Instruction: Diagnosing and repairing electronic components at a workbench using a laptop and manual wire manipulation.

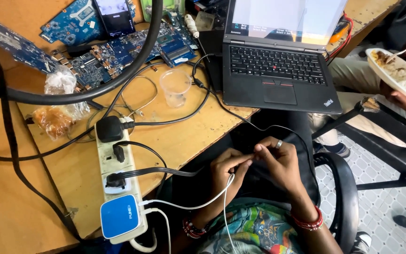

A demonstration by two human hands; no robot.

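Both hands are low in the lap, just off the desk edge, fingertips meeting. Left hand (224, 165) is curled, thumb and forefinger pinching a thin white cable (198, 205). Right hand (278, 162), ring on one finger, is closed in a pinch too, on the end of a thin black cable (240, 117). The two pinches touch. Can't tell whether the cable ends are joined, fingers cover the spot.

The white cable runs down-left from the left hand to a blue-and-white charger (120, 216) plugged into the near end of a white power strip (106, 162). A second white strand drops straight down over the patterned shirt (254, 230). The black cable climbs over the desk edge toward the left side of the open black laptop (278, 70).

The strip lies on the wooden desk (71, 174) and carries three black plugs above the charger. An empty clear plastic cup (175, 86) stands near the laptop's left side. Blue circuit boards (118, 51) are spread at the back, with a phone (114, 16) resting on them. A knotted clear bag with something brown inside (57, 113) sits left of the strip. A thick black hose (118, 77) arcs over the boards.

At right, another person's hands hold a white plate of food (400, 70). A black chair arm (344, 188) curves beside the right forearm.
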